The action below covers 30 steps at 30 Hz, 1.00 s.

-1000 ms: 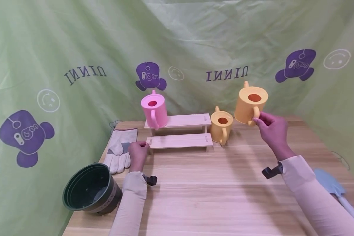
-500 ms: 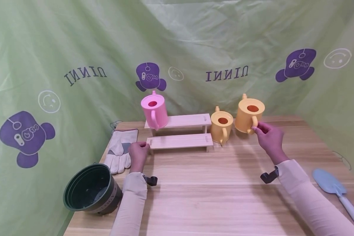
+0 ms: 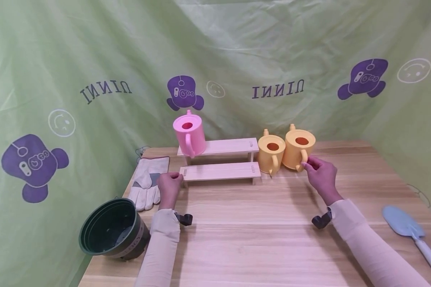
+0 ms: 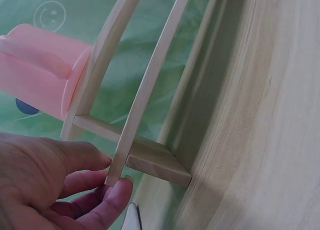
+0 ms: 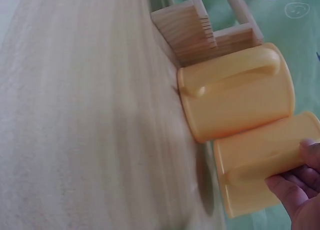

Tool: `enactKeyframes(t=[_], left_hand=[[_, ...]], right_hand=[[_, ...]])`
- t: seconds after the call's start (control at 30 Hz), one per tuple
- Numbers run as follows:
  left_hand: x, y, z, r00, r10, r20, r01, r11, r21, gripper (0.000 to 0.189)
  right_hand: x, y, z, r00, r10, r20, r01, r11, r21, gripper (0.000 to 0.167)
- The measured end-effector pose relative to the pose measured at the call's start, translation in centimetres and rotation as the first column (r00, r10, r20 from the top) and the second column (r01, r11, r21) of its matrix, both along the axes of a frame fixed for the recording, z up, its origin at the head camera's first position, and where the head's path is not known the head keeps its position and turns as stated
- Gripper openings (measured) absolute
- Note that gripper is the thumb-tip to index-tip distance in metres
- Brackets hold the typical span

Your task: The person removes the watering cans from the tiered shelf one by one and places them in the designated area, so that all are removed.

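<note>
My right hand (image 3: 322, 174) pinches the handle of a yellow watering can (image 3: 293, 155). In the right wrist view this can (image 5: 245, 150) sits just off the tabletop, with a shadow beneath it. Directly to its left stands a second yellow watering can (image 3: 265, 157), upright beside the wooden two-step stand (image 3: 219, 171). My left hand (image 3: 169, 188) grips the left end of the lower board between thumb and fingers, as the left wrist view shows on the board's end (image 4: 119, 160). On the upper step, at the left, rests a pink watering can (image 3: 191, 137).
Work gloves (image 3: 145, 187) lie left of my left hand. A dark green plant pot (image 3: 136, 239) stands at the front left. Toward the right edge lies a light blue trowel (image 3: 404, 223). Behind the table (image 3: 244, 235) hangs a green printed curtain (image 3: 237, 48).
The right hand has lowered the yellow watering can and brought it left, close against the other yellow can. The left hand has stayed on the board's end.
</note>
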<state>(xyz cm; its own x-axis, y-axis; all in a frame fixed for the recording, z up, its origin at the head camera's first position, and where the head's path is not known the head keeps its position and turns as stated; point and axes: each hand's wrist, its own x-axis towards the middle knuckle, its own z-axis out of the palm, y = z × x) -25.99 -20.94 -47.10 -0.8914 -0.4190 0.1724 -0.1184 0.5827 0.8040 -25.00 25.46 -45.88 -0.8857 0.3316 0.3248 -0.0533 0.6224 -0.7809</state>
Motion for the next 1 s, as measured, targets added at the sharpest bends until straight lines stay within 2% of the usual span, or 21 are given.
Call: enactKeyframes(t=[0.27,0.57,0.7,0.87,0.93,1.0], left_hand=[[-0.2,-0.1,-0.1,1.000,0.007,0.011,-0.007,1.000,0.000,0.021],[-0.1,0.0,-0.1,1.000,0.008,0.008,-0.008,1.000,0.006,0.021],[0.0,-0.1,0.1,1.000,0.017,0.007,-0.017,1.000,0.009,0.021],[0.1,0.0,0.2,1.000,0.011,0.004,-0.011,1.000,0.010,0.021],[0.1,0.0,0.2,1.000,0.004,0.010,-0.004,1.000,0.015,0.022],[0.1,0.0,0.2,1.000,0.001,0.014,-0.002,1.000,0.014,0.022]], right_hand=[[0.1,0.0,-0.7,0.999,0.002,0.049,-0.001,1.000,-0.012,0.033],[0.0,0.1,-1.8,0.999,0.015,0.028,-0.014,1.000,-0.018,0.033],[0.0,0.1,-1.7,0.999,0.022,0.036,-0.021,1.000,-0.015,0.035],[0.2,0.3,-0.1,0.997,0.045,0.068,-0.043,0.999,-0.029,0.044],[0.4,0.4,1.3,0.998,0.031,0.050,-0.029,0.998,-0.049,0.048],[0.2,0.1,3.2,1.000,0.001,-0.004,-0.001,0.998,-0.067,0.049]])
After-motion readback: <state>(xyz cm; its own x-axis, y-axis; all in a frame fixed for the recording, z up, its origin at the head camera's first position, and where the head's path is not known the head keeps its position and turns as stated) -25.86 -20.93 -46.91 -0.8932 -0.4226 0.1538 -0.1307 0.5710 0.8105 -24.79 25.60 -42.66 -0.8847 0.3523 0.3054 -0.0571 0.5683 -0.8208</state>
